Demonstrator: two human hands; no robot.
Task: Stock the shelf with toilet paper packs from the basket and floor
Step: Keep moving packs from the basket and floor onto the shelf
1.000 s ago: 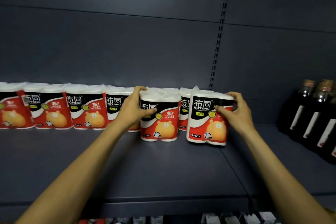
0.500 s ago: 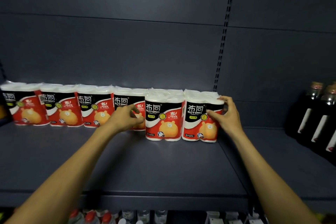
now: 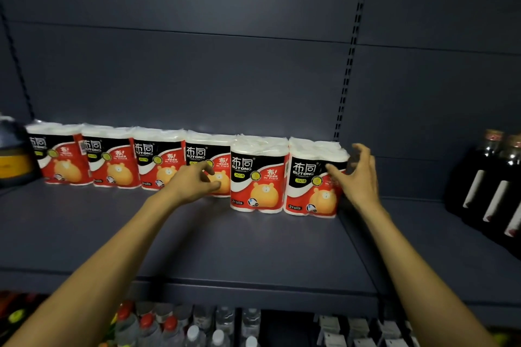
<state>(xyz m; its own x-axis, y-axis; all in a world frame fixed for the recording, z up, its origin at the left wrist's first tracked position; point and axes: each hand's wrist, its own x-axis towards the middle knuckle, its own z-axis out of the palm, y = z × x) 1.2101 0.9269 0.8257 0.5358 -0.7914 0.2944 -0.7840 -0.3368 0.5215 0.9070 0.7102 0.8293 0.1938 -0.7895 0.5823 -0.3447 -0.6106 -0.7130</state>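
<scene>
Several red, black and white toilet paper packs stand in a row at the back of the dark shelf (image 3: 253, 248). The rightmost pack (image 3: 313, 177) stands beside the second pack from the right (image 3: 258, 175). My right hand (image 3: 358, 175) hovers at the rightmost pack's right side, fingers spread, just off the wrapper. In front of the fourth pack (image 3: 207, 155) is my left hand (image 3: 194, 180), its fingers loosely curled and holding nothing. No basket or floor shows.
Dark bottles (image 3: 490, 186) stand on the shelf section to the right. A dark and yellow container (image 3: 12, 155) sits at the far left. Below the shelf edge are water bottles (image 3: 197, 329) and small boxes (image 3: 366, 332). An upright slotted post (image 3: 349, 65) divides the back panel.
Both hands have let go of the two rightmost packs, which now stand in the row. The hands have drawn back slightly with fingers apart. The view has shifted, showing more of the left.
</scene>
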